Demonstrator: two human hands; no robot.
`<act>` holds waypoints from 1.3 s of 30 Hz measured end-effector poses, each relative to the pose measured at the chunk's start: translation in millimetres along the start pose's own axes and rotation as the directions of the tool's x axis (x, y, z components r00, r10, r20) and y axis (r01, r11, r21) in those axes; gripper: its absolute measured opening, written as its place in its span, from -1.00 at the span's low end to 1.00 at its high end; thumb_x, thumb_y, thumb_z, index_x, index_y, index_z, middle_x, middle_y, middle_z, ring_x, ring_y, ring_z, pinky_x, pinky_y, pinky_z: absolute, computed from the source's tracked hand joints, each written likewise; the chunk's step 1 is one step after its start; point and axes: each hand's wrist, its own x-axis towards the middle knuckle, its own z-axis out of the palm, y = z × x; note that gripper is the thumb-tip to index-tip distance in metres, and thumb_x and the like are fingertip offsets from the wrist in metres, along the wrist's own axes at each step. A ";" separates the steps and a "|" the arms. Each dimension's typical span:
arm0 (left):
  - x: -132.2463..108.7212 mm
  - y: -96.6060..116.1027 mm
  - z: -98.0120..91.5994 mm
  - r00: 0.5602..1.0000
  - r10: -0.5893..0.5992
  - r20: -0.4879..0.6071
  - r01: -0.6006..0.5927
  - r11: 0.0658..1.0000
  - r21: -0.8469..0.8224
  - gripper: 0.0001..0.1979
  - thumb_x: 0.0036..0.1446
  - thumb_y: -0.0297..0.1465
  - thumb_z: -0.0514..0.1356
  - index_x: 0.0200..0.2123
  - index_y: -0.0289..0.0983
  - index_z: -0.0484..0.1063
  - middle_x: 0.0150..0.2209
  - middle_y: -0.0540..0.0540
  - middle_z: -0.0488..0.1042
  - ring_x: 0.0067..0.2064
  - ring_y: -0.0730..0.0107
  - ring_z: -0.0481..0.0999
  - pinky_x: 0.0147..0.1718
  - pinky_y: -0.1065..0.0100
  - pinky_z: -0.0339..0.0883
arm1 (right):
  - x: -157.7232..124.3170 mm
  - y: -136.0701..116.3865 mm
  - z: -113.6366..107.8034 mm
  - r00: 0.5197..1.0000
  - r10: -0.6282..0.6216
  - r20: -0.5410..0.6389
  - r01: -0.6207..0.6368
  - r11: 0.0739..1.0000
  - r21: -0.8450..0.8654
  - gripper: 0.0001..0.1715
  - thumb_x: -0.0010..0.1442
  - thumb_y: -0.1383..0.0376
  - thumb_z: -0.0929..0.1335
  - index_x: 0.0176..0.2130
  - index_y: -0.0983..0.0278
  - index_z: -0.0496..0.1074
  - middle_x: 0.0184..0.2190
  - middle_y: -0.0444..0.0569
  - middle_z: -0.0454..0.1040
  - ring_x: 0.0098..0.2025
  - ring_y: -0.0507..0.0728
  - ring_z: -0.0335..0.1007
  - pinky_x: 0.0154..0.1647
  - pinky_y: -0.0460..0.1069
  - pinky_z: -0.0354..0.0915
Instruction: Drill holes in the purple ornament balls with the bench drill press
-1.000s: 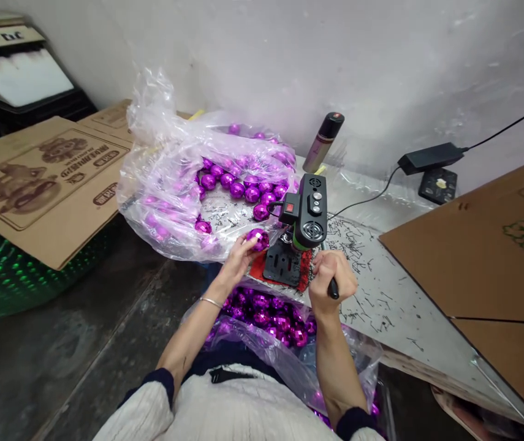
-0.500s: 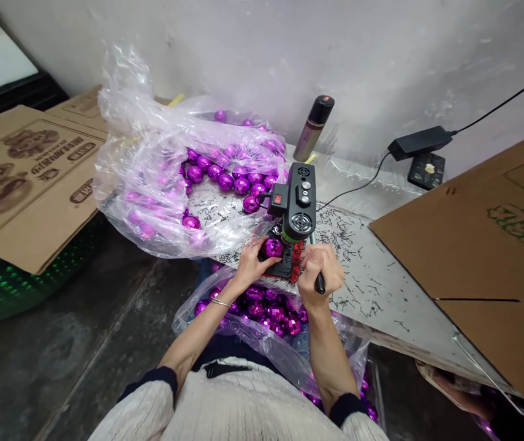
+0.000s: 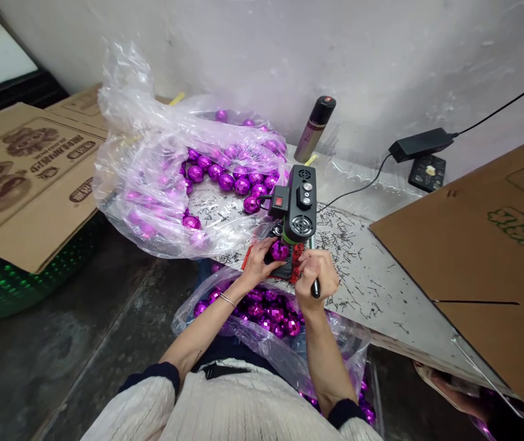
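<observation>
My left hand (image 3: pixel 258 262) is closed round a faceted purple ball (image 3: pixel 280 250) and holds it on the black base under the head of a small black bench machine (image 3: pixel 299 205). My right hand (image 3: pixel 317 272) grips the machine's black lever handle (image 3: pixel 317 288), just right of the ball. A red mat (image 3: pixel 296 264) lies under the base. An open clear plastic bag (image 3: pixel 151 177) of several purple balls spreads behind my left hand. Another bag of purple balls (image 3: pixel 271 312) sits in my lap between my forearms.
The metal tabletop (image 3: pixel 372 275) is strewn with several small dark wire bits. A dark spray can (image 3: pixel 315 128) stands by the wall. A power adapter (image 3: pixel 420 144) with cable lies at the back right. Cardboard sheets (image 3: pixel 496 245) lie right and left (image 3: pixel 27 177).
My left hand carried the purple ball from the bag's edge rightward to under the machine head. My right hand stayed on the lever and has shifted slightly lower. The camera view shifted.
</observation>
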 end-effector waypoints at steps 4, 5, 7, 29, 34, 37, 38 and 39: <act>0.5 0.5 -0.5 1.000 0.019 -0.013 -0.019 1.000 -0.004 -0.39 0.19 -0.20 0.38 0.25 -0.24 0.35 0.17 -0.29 0.51 0.25 0.02 0.48 0.22 -0.03 0.36 | -18.9 12.5 8.0 0.999 -0.043 -0.033 0.044 0.999 0.026 -0.68 0.38 0.35 0.19 -0.42 0.20 0.29 -0.46 -0.13 0.40 -0.43 0.03 0.35 -0.37 -0.02 0.28; 0.5 0.8 -0.6 1.000 0.022 -0.011 -0.023 1.000 -0.005 -0.39 0.20 -0.21 0.37 0.25 -0.24 0.35 0.17 -0.30 0.51 0.25 0.02 0.48 0.22 -0.03 0.36 | -22.6 15.4 10.0 0.998 -0.049 -0.045 0.050 0.998 0.033 -0.68 0.39 0.34 0.19 -0.41 0.20 0.29 -0.46 -0.13 0.40 -0.43 0.03 0.35 -0.37 -0.02 0.28; 0.3 1.2 -0.8 1.000 0.019 -0.003 -0.019 1.000 -0.004 -0.39 0.20 -0.22 0.37 0.27 -0.23 0.34 0.18 -0.30 0.50 0.25 0.02 0.48 0.22 -0.03 0.36 | -27.8 19.7 13.4 0.996 -0.051 -0.067 0.053 0.998 0.040 -0.68 0.40 0.32 0.18 -0.41 0.20 0.29 -0.45 -0.12 0.39 -0.42 0.03 0.34 -0.35 -0.01 0.27; 0.0 0.3 0.7 1.000 0.025 -0.009 -0.025 1.000 -0.016 -0.35 0.17 -0.17 0.39 0.26 -0.22 0.34 0.18 -0.30 0.50 0.25 0.00 0.48 0.21 -0.06 0.38 | -34.1 31.3 24.8 0.981 -0.094 -0.172 0.107 0.992 0.071 -0.62 0.43 0.27 0.17 -0.45 0.21 0.24 -0.48 -0.16 0.35 -0.47 0.02 0.30 -0.34 0.01 0.27; 0.8 4.0 -2.6 1.000 0.005 0.006 -0.005 1.000 -0.028 -0.37 0.18 -0.19 0.39 0.26 -0.22 0.35 0.18 -0.30 0.50 0.25 -0.01 0.48 0.21 -0.07 0.37 | -36.1 34.0 24.9 0.982 -0.114 -0.153 0.126 0.990 0.068 -0.62 0.44 0.29 0.16 -0.44 0.21 0.25 -0.47 -0.16 0.35 -0.45 0.02 0.31 -0.33 0.00 0.29; 0.4 3.9 -1.9 1.000 0.012 0.000 -0.012 0.999 -0.042 -0.39 0.20 -0.20 0.37 0.27 -0.22 0.35 0.19 -0.29 0.50 0.25 0.00 0.48 0.22 -0.07 0.37 | -36.8 35.4 23.9 0.976 -0.187 -0.112 0.193 0.980 0.042 -0.63 0.43 0.28 0.17 -0.44 0.21 0.25 -0.47 -0.16 0.36 -0.45 0.01 0.31 -0.34 -0.01 0.29; 0.5 3.1 -0.8 1.000 0.014 -0.004 -0.014 0.999 -0.047 -0.39 0.20 -0.19 0.37 0.26 -0.23 0.35 0.18 -0.29 0.50 0.24 0.00 0.48 0.22 -0.07 0.37 | -35.1 34.3 22.8 0.975 -0.199 -0.103 0.203 0.978 0.037 -0.62 0.44 0.28 0.17 -0.44 0.21 0.25 -0.47 -0.16 0.36 -0.45 0.01 0.31 -0.35 -0.02 0.28; 1.1 2.3 0.7 1.000 0.013 -0.008 -0.013 0.999 -0.051 -0.38 0.19 -0.18 0.37 0.26 -0.23 0.35 0.18 -0.29 0.50 0.24 0.00 0.48 0.22 -0.08 0.37 | -32.0 31.8 21.1 0.976 -0.193 -0.100 0.198 0.980 0.034 -0.61 0.44 0.28 0.16 -0.45 0.21 0.24 -0.48 -0.16 0.36 -0.46 0.00 0.31 -0.37 -0.03 0.27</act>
